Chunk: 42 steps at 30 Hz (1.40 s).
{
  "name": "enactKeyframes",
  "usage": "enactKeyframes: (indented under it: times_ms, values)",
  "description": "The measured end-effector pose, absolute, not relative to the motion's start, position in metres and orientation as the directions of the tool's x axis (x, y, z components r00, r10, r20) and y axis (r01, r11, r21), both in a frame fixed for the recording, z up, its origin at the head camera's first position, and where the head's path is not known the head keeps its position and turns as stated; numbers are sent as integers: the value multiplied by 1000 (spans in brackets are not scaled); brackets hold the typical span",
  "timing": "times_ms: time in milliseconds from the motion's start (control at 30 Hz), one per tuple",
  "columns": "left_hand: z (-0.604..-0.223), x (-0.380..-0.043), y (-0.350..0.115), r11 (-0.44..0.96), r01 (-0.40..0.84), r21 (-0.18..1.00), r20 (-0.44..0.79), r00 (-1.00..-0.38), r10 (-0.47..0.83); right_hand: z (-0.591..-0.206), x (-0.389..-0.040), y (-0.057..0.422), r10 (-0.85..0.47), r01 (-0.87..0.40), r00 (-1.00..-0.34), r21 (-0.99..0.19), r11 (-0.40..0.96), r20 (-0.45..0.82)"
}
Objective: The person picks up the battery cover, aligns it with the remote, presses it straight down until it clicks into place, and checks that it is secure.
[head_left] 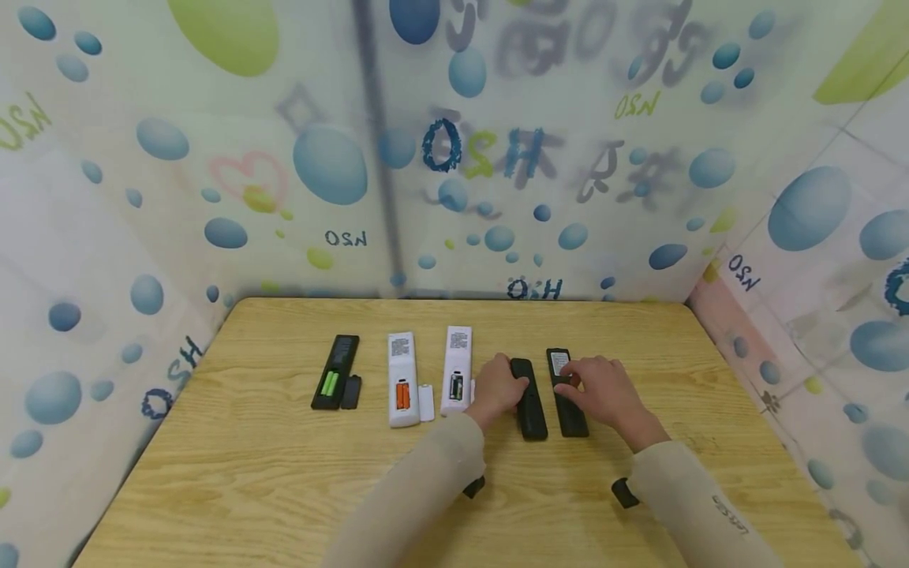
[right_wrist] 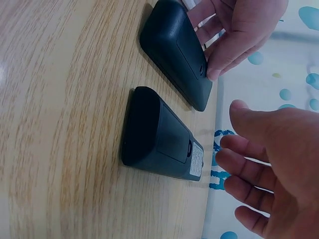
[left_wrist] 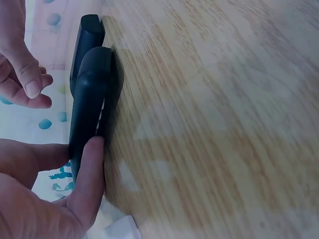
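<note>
My left hand (head_left: 499, 386) holds a black remote control (head_left: 533, 412) by its sides, back face up on the wooden table. In the left wrist view, a finger lies along the edge of this remote (left_wrist: 91, 82); in the right wrist view its closed battery cover shows. Just to the right lies another black remote (head_left: 571, 416), also back up, with a white label (head_left: 559, 361) and its cover on. Over this second remote hovers my right hand (head_left: 604, 388), fingers loosely bent. The right wrist view shows that hand (right_wrist: 279, 164) apart from the remote (right_wrist: 149, 134), holding nothing.
Left of my hands lie two white remotes (head_left: 402, 359) (head_left: 458, 359) and a black remote (head_left: 344, 353), their battery compartments uncovered. Orange batteries (head_left: 402, 395) and green batteries (head_left: 329, 383) show inside. Loose covers (head_left: 425, 402) (head_left: 351, 392) lie alongside. A patterned wall (head_left: 319, 260) stands behind the table.
</note>
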State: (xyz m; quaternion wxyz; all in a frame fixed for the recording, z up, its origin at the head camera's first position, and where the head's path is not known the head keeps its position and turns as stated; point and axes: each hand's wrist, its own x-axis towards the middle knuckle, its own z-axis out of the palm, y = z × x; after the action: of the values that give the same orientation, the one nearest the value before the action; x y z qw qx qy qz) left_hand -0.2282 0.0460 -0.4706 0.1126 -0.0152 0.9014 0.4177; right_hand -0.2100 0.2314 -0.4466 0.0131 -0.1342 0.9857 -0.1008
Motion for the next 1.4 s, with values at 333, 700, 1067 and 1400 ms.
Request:
enactKeyframes:
  times_ms: [333,700,1067,1400]
  values:
    - [-472,-229,47,650,-128,749,-215,-975,56,-448,-210,231,-270,-267,-963,-188,945,15]
    - [-463,-230,37,714,-74,696,-165,-985,59,-450,-212,224,-274,-272,-962,-177,946,11]
    - [-454,-240,-19,660,-10,751,-92,-992,89,-452,-214,197,-315,-312,-949,-188,931,15]
    - [-449,-247,-67,671,-75,738,-100,-995,-1,-455,-216,154,-390,-387,-920,-174,905,17]
